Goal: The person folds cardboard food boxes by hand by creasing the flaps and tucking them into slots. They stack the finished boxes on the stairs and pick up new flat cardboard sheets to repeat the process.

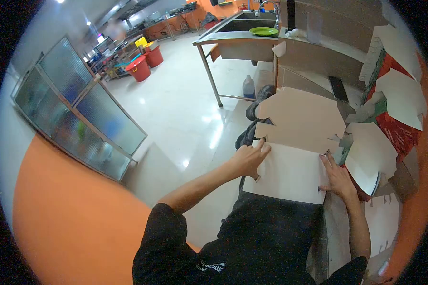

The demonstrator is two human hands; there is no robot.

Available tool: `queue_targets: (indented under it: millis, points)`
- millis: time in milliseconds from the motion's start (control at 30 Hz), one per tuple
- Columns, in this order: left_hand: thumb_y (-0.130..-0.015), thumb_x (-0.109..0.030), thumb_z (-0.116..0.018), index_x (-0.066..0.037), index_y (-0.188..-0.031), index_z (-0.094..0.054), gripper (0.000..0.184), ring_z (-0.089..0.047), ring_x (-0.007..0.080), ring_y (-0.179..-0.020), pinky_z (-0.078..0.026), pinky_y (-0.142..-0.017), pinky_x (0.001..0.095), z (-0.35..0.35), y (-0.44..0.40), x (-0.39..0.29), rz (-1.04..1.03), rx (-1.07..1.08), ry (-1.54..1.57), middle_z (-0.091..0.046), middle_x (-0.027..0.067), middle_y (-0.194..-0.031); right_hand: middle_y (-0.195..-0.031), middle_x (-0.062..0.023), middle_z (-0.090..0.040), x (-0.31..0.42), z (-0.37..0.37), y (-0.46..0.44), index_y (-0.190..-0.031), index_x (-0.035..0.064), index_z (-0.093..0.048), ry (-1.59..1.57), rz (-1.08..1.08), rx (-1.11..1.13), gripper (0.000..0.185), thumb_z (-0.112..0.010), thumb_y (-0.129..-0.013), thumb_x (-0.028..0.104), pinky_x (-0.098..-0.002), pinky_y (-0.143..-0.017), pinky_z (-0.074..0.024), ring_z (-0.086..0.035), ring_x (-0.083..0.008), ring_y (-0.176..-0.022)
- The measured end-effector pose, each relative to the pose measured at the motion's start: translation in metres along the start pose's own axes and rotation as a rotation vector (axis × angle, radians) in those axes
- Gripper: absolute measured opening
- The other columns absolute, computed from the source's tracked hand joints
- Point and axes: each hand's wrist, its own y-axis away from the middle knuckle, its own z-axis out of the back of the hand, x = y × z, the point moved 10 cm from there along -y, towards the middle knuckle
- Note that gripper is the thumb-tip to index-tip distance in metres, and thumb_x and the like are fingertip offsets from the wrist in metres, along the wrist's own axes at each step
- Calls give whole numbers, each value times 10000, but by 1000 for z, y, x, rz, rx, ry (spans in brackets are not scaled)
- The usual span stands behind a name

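Across my lap lies a partly folded cardboard box (290, 173), white on the near panel. Its tan flap (302, 114) with angled corners stands open on the far side. My left hand (252, 159) grips the panel's left edge, fingers at the far corner and thumb lower down. On the right edge, my right hand (337, 178) holds the other side, its fingertips by the far right corner notch. The undersides of both grips are hidden. Close to my right hand are more flat cardboard pieces (371, 154).
Red printed packaging (399, 126) and cut cardboard are piled at the right. A black phone (338, 89) lies on a ledge. Ahead stands a sink counter (233, 35) with a green plate (263, 31). Red tubs (139, 69) and a glass-paned frame (81, 104) are at the left.
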Motion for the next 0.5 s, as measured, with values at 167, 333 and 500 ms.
queue_targets:
  millis: [167,333,500]
  points:
    - [-465,-244,-855,-8,-1252,-292,996,-567,449,-902,-487,-812,435,-26,-7,16,10,-1,236,-207,362,-1349,-1432,-228,-166,0,-2,-2,-1370,115,-206,-66,71,-24,1067,-831,-508,182,-431,-925,-421,-469,-393,-1132]
    - [-464,-108,-835,-19,-1243,-329,933,-446,459,-1109,-409,-959,431,-15,4,14,65,-17,335,-212,307,-1354,-1395,-271,-178,2,-7,2,-1385,129,-180,-215,133,-99,1086,-825,-513,187,-425,-983,-381,-408,-430,-1170]
    - [-495,-73,-808,-61,-1258,-331,900,-517,464,-984,-476,-840,453,-7,7,7,-43,-158,189,-227,317,-1353,-1356,-250,-232,3,-9,0,-1387,145,-182,-171,49,-30,1089,-820,-506,170,-437,-928,-430,-447,-421,-1136]
